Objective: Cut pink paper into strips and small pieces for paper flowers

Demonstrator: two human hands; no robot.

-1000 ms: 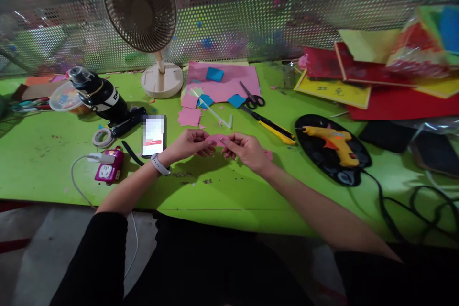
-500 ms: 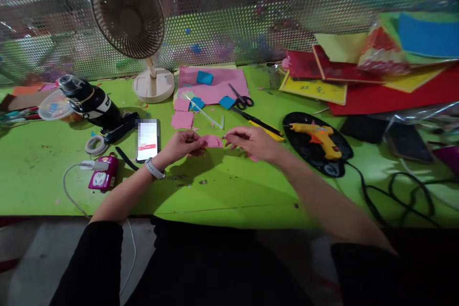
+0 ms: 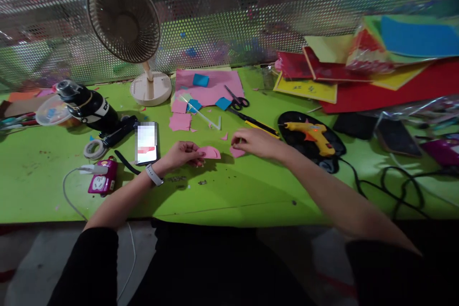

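Thumb and fingers of my left hand (image 3: 184,154) pinch a small pink paper piece (image 3: 211,153) with a rounded edge, just above the green tabletop. To its right, my right hand (image 3: 253,142) is closed, fingers bent down, over another small pink paper piece (image 3: 236,152) that shows at its fingertips. The two hands are apart. A tiny pink scrap (image 3: 224,136) lies on the table between and behind them. Beyond are a clear bent plastic strip (image 3: 206,117), black scissors (image 3: 238,99) and a yellow-and-black cutter knife (image 3: 260,126).
A phone (image 3: 146,143) and a purple power adapter (image 3: 102,177) lie at left, near a tape roll (image 3: 93,149), a black bottle (image 3: 88,105) and a fan (image 3: 150,90). Right, a yellow glue gun (image 3: 315,135) rests on a black pad. Coloured sheets (image 3: 376,95) are piled behind.
My right hand has drawn a little away from the left piece, and the pink piece at its fingertips shows more. A small pink scrap is now visible on the table. The view shifted slightly.
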